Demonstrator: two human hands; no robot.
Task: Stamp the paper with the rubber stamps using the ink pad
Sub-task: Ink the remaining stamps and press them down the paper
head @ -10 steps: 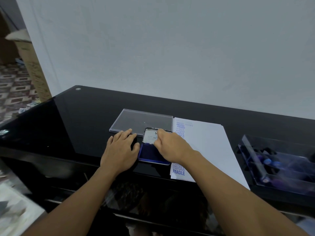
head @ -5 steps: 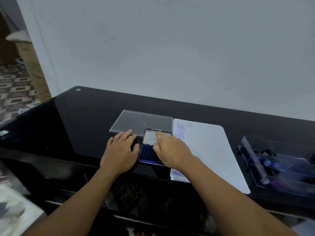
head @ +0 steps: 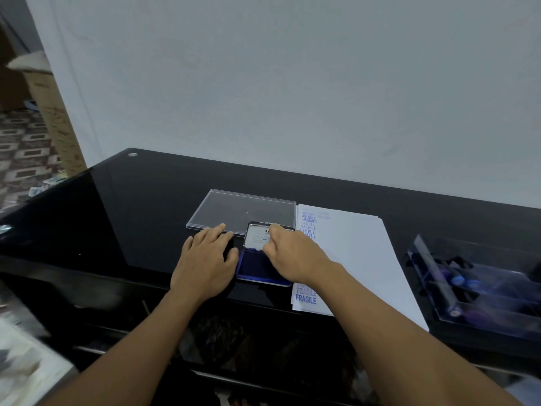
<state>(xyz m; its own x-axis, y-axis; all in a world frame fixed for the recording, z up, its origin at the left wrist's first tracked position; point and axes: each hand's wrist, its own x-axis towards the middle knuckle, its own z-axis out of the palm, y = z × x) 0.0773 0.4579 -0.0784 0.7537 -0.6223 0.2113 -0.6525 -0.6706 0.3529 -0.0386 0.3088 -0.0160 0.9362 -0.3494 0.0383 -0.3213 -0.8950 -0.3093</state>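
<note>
The blue ink pad (head: 257, 266) lies open near the table's front edge, its metal lid (head: 257, 235) raised behind it with a white label inside. My right hand (head: 292, 253) reaches over the pad, and its curled fingers hold the lid's top right edge. Just left of the pad my left hand (head: 206, 259) rests flat on the black table (head: 131, 206), thumb by the pad's side. To the right lies the white paper (head: 354, 253), with a column of blue AMENDED, SAMPLE and FRAGILE prints down its left edge. No stamp is in either hand.
A flat clear plastic cover (head: 243, 208) lies behind the ink pad. At the far right stands a clear case (head: 480, 285) holding purple-handled stamps. A white wall runs close behind the table. Cardboard boxes (head: 49, 112) stand on the patterned floor at left.
My right hand has shifted slightly left and nearer on the lid. The left hand stays flat beside the pad, and the lid's tilt looks about the same.
</note>
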